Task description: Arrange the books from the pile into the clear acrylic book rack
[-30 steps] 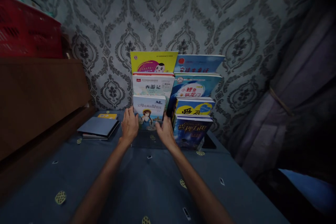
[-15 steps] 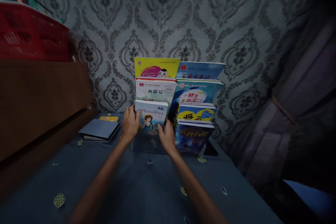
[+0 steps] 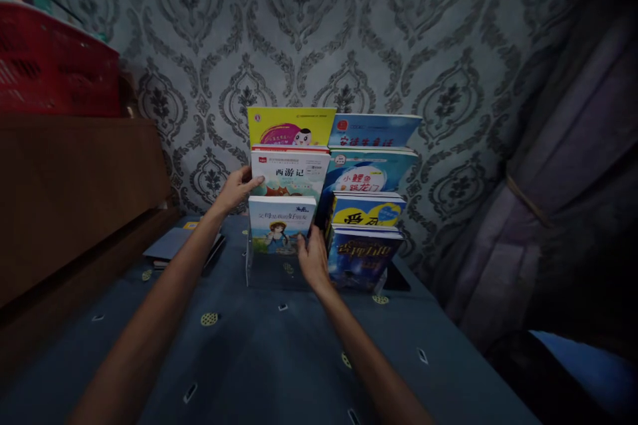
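Books stand in two columns of steps in a clear rack [image 3: 269, 274] on the table. My left hand [image 3: 235, 190] grips the left edge of a white book [image 3: 292, 169] in the left column, its thumb on the cover and its fingers behind. In front of that stands a smaller book [image 3: 277, 229] with a girl in a hat on its cover. My right hand [image 3: 314, 257] holds this smaller book's right edge, thumb on the front, other fingers partly hidden. Behind both rises a yellow book [image 3: 294, 121].
The right column holds a dark blue book [image 3: 363, 259], a yellow-and-blue book [image 3: 366, 211] and blue books [image 3: 381, 169] behind. Flat books [image 3: 172, 244] lie at left, partly behind my left forearm. A wooden cabinet [image 3: 74, 179] carries a red basket [image 3: 64, 66]. A curtain [image 3: 528, 212] hangs at right.
My left hand has moved up from the left edge of the smaller book to the white book behind it. My right hand remains at the smaller book. The view has shifted slightly.
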The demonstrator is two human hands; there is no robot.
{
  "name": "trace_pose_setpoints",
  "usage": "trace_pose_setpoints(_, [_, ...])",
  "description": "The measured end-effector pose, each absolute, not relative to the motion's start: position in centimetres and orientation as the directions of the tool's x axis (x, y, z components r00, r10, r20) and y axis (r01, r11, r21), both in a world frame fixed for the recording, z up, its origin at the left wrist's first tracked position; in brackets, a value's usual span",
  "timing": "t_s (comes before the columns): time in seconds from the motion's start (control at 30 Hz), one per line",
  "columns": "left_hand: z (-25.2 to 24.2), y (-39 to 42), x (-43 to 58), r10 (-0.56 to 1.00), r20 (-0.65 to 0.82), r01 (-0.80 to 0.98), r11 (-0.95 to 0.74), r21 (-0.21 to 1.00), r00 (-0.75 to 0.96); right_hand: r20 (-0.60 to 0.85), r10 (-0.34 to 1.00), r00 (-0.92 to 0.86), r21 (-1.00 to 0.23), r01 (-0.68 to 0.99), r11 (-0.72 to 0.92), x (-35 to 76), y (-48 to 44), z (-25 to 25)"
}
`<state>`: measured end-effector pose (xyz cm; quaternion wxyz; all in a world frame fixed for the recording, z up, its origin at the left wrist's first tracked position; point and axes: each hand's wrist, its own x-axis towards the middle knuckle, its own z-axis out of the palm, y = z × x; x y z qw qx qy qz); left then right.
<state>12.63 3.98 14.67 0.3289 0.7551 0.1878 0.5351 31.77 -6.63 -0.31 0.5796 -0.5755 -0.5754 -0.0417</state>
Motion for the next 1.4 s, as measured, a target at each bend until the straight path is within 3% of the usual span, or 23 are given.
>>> trace_pose_setpoints(0.17, [15.7, 4.5, 11.7, 0.626, 0.610, -0.065, -0.670, 0.739, 0.485, 0.702, 0.629, 0.333, -0.623, 0.715, 0.317, 31.8, -6.8, -0.3])
trace_pose_setpoints(0.47, [15.5, 4.3, 11.4, 0.607, 0.638, -0.045, -0.707, 0.706, 0.474, 0.688, 0.647, 0.329, -0.628, 0.716, 0.304, 31.8, -6.9, -0.2])
trace_pose_setpoints(0.83, [14.2, 4.8, 11.0, 0.602, 0.715, 0.050, -0.776, 0.628, 0.354, 0.722, 0.614, 0.317, -0.609, 0.713, 0.348, 31.9, -6.7, -0.3])
trace_pose_setpoints(1.03, [11.1, 2.3, 8.7, 0.724, 0.671, 0.093, -0.688, 0.720, 0.161, 0.744, 0.603, 0.288, -0.581, 0.726, 0.369, 32.3, -6.5, -0.5])
trace_pose_setpoints(1.2, [7.5, -0.8, 8.1, 0.777, 0.605, 0.094, -0.625, 0.775, 0.174, 0.745, 0.601, 0.289, -0.569, 0.744, 0.349, 32.2, -6.8, -0.5])
trace_pose_setpoints(1.4, [6.1, -2.8, 9.4, 0.686, 0.672, 0.219, -0.727, 0.651, 0.277, 0.732, 0.607, 0.310, -0.591, 0.733, 0.337, 31.9, -7.1, -0.3])
